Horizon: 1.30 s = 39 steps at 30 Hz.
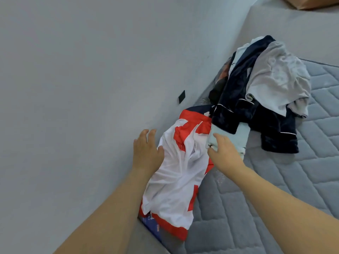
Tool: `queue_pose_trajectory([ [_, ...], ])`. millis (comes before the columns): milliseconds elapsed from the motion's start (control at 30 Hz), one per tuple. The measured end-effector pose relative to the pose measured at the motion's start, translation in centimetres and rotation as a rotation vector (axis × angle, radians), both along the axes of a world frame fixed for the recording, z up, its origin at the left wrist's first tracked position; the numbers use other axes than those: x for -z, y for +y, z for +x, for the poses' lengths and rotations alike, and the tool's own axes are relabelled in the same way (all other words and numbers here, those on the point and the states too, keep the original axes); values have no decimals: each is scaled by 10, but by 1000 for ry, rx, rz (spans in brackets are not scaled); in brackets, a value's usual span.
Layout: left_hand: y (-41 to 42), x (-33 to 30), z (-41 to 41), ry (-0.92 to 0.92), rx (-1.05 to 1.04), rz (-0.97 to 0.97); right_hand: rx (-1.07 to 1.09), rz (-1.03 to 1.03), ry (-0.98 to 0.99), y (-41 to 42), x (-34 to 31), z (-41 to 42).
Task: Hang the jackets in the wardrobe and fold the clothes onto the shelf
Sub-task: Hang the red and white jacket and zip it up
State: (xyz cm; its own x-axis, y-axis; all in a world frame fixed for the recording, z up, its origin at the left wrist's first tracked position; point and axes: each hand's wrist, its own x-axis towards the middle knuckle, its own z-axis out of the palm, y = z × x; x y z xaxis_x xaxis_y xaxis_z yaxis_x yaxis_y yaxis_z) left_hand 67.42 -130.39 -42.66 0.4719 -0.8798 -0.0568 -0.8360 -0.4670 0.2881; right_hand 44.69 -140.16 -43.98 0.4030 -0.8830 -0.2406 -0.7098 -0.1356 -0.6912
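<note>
Red-and-white jacket (181, 173) lay on quilted mattress (275, 208) against wall (73, 70), 7 o'clock of clothes pile (256, 92). Left hand (146, 151) released, fingers spread at jacket edge. Right hand (223, 151) pinched pale-blue garment (238, 138). Step, likely: picking first item. Next: firm grasp, lift clear of pile.

Clothes pile (256, 92) lies on mattress (275, 208), against wall (82, 70). Jacket (176, 173) on mattress, nearer than pile, partly under it, along wall. Wall is left of mattress. Box (308, 2) beyond mattress, far corner.
</note>
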Motion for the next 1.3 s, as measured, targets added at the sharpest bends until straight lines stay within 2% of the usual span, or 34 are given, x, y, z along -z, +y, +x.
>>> queue_pose_trajectory([
  [133, -81, 130, 48, 283, -155, 166, 97, 180, -7, -60, 103, 47],
  [233, -117, 213, 78, 351, -247, 297, 154, 267, 3, -97, 173, 72],
  [333, -143, 271, 94, 471, -412, 341, 247, 320, 46, -122, 224, 98],
  [367, -148, 285, 97, 462, -448, 359, 278, 316, 71, -128, 236, 107],
  [433, -156, 306, 101, 309, -429, 406, 328, 284, 143, -139, 254, 120],
  [500, -157, 315, 105, 234, -399, 372, 318, 226, 235, -148, 262, 129],
  [600, -153, 298, 102, 364, -400, 118, 321, 139, 327, -158, 263, 129],
  [667, -143, 266, 87, 597, -384, -214, 349, 123, 266, -161, 261, 124],
  [700, -134, 245, 77, 778, -327, -311, 395, 138, 167, -161, 260, 121],
  [733, -121, 225, 66, 969, -206, -319, 463, 165, 33, -158, 258, 118],
  [767, -110, 208, 55, 1137, -42, -247, 541, 209, -113, -155, 256, 114],
  [833, -97, 191, 44, 1282, 159, -6, 667, 319, -341, -144, 248, 103],
  [900, -109, 194, 40, 1294, -20, 53, 727, 407, -430, -131, 239, 86],
  [967, -136, 203, 34, 1151, -234, 131, 781, 470, -471, -120, 234, 68],
  [1067, -166, 223, 9, 965, -279, 268, 763, 635, -506, -94, 220, 40],
  [1133, -171, 234, -14, 842, -136, 328, 652, 691, -500, -77, 215, 17],
  [1200, -164, 225, -40, 673, 40, 347, 630, 659, -483, -62, 211, -9],
  [1233, -160, 217, -53, 656, 111, 310, 674, 643, -479, -55, 207, -22],
  [1300, -147, 193, -83, 752, 202, 308, 819, 638, -501, -41, 195, -53],
])
